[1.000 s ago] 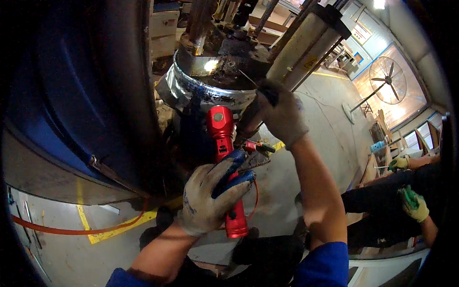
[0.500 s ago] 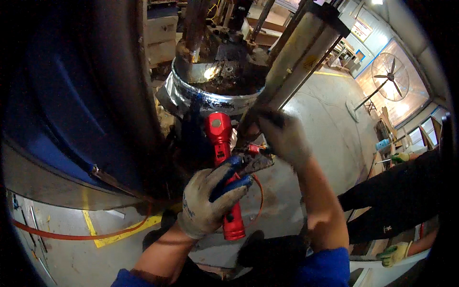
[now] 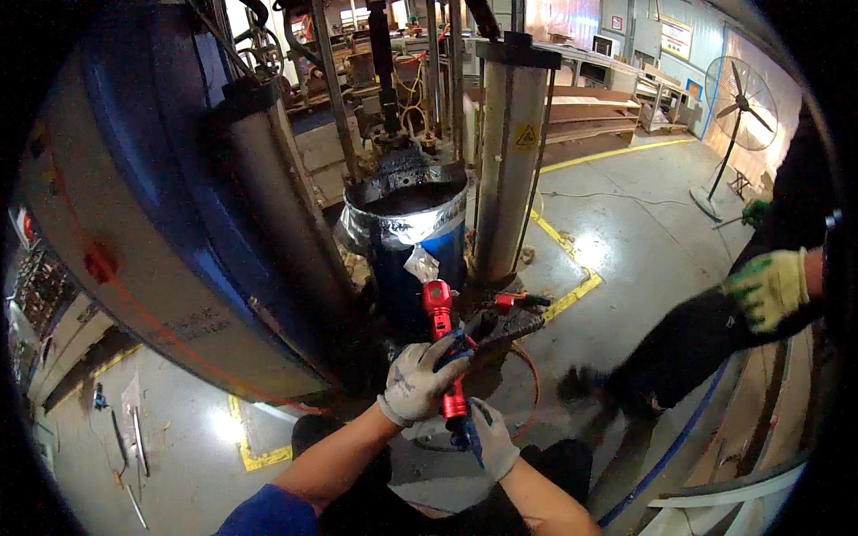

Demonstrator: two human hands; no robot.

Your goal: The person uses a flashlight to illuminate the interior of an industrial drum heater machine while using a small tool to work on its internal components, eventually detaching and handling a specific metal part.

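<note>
The left hand (image 3: 416, 386) has its fingers around the red flashlight (image 3: 438, 308); the right hand (image 3: 493, 442) is at the flashlight's tail, grip unclear; a blue drum (image 3: 393, 279) stands beyond the flashlight

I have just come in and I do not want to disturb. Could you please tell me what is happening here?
A person's gloved left hand grips a red flashlight, its head toward a blue drum with a silvery covering around its rim. The right hand, also gloved, is at the flashlight's lower end. A co-worker's gloved hand shows at the right.
</note>
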